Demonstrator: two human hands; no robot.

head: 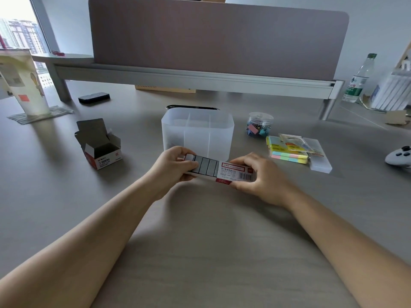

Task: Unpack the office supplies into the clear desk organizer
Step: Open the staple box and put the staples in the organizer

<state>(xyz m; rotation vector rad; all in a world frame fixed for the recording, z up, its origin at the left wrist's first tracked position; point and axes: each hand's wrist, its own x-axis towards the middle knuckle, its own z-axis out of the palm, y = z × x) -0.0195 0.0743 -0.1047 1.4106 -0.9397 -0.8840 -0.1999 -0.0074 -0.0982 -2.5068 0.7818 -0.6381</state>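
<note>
Left hand [172,164] pinching the tray of staples [203,166], right hand [259,174] gripping its sleeve [236,173], apparently half-open; best slid level, before the organizer [198,133].

Matt, wood-grained desk top [200,252] up close, pale and smooth. In the middle, frosted translucent plastic on the desk organizer [197,132]. Nearer, dull grey metal staples [204,166] sliding from a printed card staple box [236,173]. Left, an opened cardboard box [100,147], raw grey inside. Right, a clear glossy plastic jar [259,125] and pastel paper sticky notes [288,152]. Far back, a matt fabric-looking divider panel [218,38].
</note>
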